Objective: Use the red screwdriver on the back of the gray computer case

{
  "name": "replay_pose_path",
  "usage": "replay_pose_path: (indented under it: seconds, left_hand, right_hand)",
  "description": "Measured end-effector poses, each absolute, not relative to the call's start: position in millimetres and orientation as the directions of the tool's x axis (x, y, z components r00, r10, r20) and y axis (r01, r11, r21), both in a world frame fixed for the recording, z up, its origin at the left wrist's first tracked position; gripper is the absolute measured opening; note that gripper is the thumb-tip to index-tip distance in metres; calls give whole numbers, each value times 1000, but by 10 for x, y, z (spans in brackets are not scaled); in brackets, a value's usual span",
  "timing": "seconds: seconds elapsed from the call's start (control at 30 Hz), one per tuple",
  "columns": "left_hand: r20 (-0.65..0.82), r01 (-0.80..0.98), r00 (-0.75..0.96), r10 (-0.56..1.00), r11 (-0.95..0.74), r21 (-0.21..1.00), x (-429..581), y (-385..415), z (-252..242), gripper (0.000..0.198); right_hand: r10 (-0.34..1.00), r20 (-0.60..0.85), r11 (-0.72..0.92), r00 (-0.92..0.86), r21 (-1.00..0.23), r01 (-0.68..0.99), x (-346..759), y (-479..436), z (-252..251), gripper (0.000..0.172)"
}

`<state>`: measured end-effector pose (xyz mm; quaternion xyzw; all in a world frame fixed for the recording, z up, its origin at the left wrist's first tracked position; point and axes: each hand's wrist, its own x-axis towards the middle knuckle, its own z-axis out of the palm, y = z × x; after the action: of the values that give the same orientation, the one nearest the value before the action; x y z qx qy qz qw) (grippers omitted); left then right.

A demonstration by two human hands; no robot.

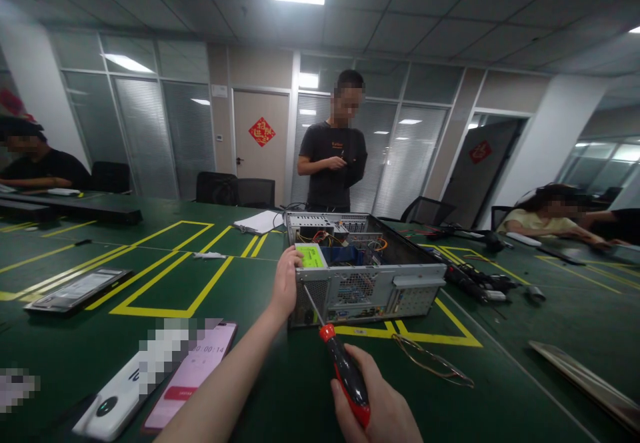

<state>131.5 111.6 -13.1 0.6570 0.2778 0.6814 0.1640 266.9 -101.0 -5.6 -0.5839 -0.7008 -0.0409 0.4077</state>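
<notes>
- what's there, counted?
- one open computer case mid-scene on the tabletop, one green-labelled box in its near left corner, one screwdriver, one pink phone at the near left.
- and the hands?
- two. the right hand wraps the screwdriver's handle; the left hand touches the case's near left corner, but i can't tell its grip.
- which way does the screwdriver point?
- far and left, toward the case's near panel, long axis slanting from near right.
</notes>
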Motion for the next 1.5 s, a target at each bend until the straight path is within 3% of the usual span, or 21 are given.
replay_pose_path:
  seconds: [0.07, 0.13, 0.2, 0.27, 0.4, 0.53, 0.63, 0.77, 0.9, 1.0, 1.1, 1.2, 1.3, 1.37, 1.43, 1.5]
  left_hand:
    - [807, 146, -86, 584, -794, 590, 1317, 1120, -139, 46]
    - [808, 150, -85, 583, -794, 589, 1319, 1124, -144, 47]
    - [808, 150, -81, 583, -794, 588, 1320, 1129, -146, 47]
    - [809, 150, -81, 582, -795, 587, 1321, 1133, -147, 47]
    - [813, 145, -83, 577, -800, 582, 1322, 1144, -147, 47]
    - [809, 133, -77, 583, -798, 587, 1324, 1149, -156, 47]
    - [806, 140, -79, 587, -794, 592, 1326, 1146, -167, 47]
    - [806, 143, -84, 586, -794, 591, 1320, 1143, -169, 46]
    - [810, 142, -85, 580, -798, 586, 1310, 1148, -163, 47]
    - [805, 145, -74, 588, -792, 593, 1304, 1152, -166, 46]
    - [803, 143, -68, 592, -791, 595, 1303, 1153, -168, 45]
    - [803, 144, -76, 591, -790, 596, 1307, 1156, -165, 45]
    - [804, 143, -86, 588, -792, 594, 1313, 1160, -162, 46]
    - [804, 139, -88, 588, -792, 594, 1313, 1158, -161, 46]
    - [804, 131, -86, 588, -794, 594, 1310, 1152, -160, 46]
    - [801, 130, -81, 593, -791, 598, 1305, 1144, -158, 45]
  right_hand:
    - [732, 676, 368, -87, -285, 885, 2663, -1006, -54, 33]
    - [670, 698, 410, -252, -65, 910, 2681, -1006, 2, 34]
    - [625, 674, 404, -395, 153, 902, 2700, -1008, 128, 36]
    - [606, 633, 403, -481, 277, 872, 2693, -1011, 305, 41]
    - [625, 596, 377, -505, 335, 863, 2606, -997, 626, 40]
    - [637, 569, 382, -520, 352, 854, 2566, -969, 637, 35]
    - [693, 563, 386, -450, 238, 891, 2594, -974, 475, 37]
    - [848, 506, 284, -157, -186, 941, 2635, -1024, 402, 28]
    - [973, 224, 75, 47, -505, 860, 2731, -1031, 639, 32]
    - [994, 76, -31, 82, -517, 856, 2825, -992, 798, 32]
    - [995, 18, -78, 102, -521, 850, 2896, -957, 836, 34]
    - [998, -30, -69, 64, -621, 781, 2954, -927, 781, 32]
    - [972, -217, -128, -90, -810, 572, 2958, -868, 597, 34]
    - [850, -410, -352, -330, -909, 225, 2884, -809, 391, 46]
    - [809, -276, -401, -520, -904, -145, 2752, -748, 165, 58]
    - [765, -206, -455, -610, -844, -285, 2608, -700, -15, 57]
